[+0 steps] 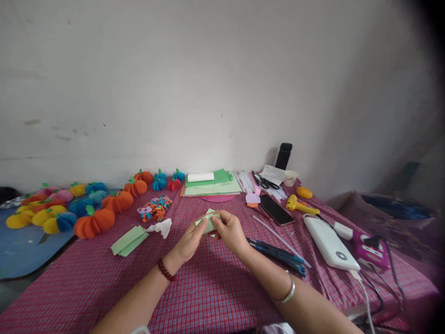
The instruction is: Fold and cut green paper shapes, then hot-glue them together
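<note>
Over the middle of the checked tablecloth (201,287), my left hand (189,240) and my right hand (230,229) hold one small piece of pale green paper (209,226) between them. Both thumbs press on its face, and the fingers behind it are partly hidden. The paper looks folded or creased, though my fingers cover much of it. To the left of my hands lie a stack of pale green paper strips (130,241) and a crumpled white tissue-like piece (162,228). Blue-handled tools (278,255) rest beside my right forearm.
Paper pumpkins (94,223) in several colours fill the left side. Behind my hands are green paper sheets (212,187) and a colourful bundle (155,207). To the right lie a phone (277,209), a yellow glue gun (301,205), scissors (269,184), a white power bank (330,243) and a purple extension box (370,253) with cables.
</note>
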The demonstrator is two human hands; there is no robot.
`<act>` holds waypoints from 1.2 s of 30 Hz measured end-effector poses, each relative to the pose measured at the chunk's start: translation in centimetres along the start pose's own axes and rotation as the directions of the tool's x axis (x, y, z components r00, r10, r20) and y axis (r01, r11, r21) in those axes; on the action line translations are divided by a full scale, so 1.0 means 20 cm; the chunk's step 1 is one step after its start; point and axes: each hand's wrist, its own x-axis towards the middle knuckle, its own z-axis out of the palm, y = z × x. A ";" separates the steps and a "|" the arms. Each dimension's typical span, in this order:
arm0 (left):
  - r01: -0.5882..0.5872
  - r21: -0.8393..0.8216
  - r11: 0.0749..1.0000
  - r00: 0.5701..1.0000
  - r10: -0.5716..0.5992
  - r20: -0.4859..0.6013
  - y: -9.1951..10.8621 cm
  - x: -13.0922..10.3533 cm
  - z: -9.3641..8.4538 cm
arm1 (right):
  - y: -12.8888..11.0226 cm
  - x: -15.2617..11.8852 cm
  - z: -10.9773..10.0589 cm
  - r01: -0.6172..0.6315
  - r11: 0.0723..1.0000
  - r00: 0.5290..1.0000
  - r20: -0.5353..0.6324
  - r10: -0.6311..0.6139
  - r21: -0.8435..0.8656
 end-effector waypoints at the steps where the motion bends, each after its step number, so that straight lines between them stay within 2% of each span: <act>1: 0.004 0.000 1.000 1.000 -0.004 -0.007 0.00 0.00 0.00 | 0.00 0.00 0.00 0.000 1.000 1.000 0.002 0.000 0.003; 10: 0.002 0.017 1.000 0.995 0.000 -0.102 0.03 -0.02 -0.03 | -0.03 0.01 -0.02 0.062 0.997 0.996 -0.063 -0.059 0.041; 16: -0.009 0.197 0.980 0.977 0.050 -0.207 0.06 -0.03 -0.01 | -0.05 0.01 -0.02 0.071 0.996 0.992 -0.106 -0.064 0.062; 24: -0.003 0.359 0.933 0.975 0.083 -0.207 0.09 -0.05 0.00 | -0.06 0.01 -0.02 0.039 0.997 0.992 -0.126 -0.030 0.067; 36: -0.022 0.376 0.926 0.966 0.117 -0.232 0.02 -0.04 -0.01 | -0.04 0.02 -0.01 0.056 0.996 0.988 -0.149 -0.045 0.070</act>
